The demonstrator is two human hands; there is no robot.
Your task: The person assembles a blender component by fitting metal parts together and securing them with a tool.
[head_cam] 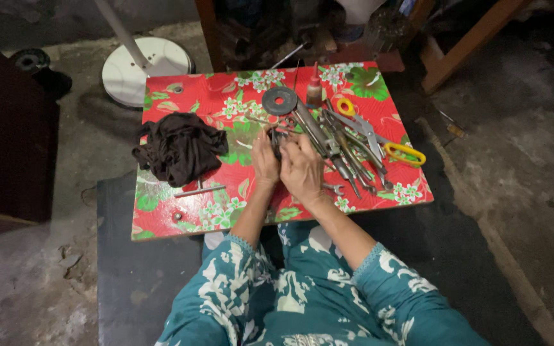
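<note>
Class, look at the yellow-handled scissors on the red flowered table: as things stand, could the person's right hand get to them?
Probably yes. The scissors lie on top of the heap of metal tools, just right of the right hand, with nothing over their handles. That hand is busy, though: with the left hand it grips a small dark part.

Floral red table [213, 205] (low) bears dark cloth [179, 147], tools [344, 144].
</note>
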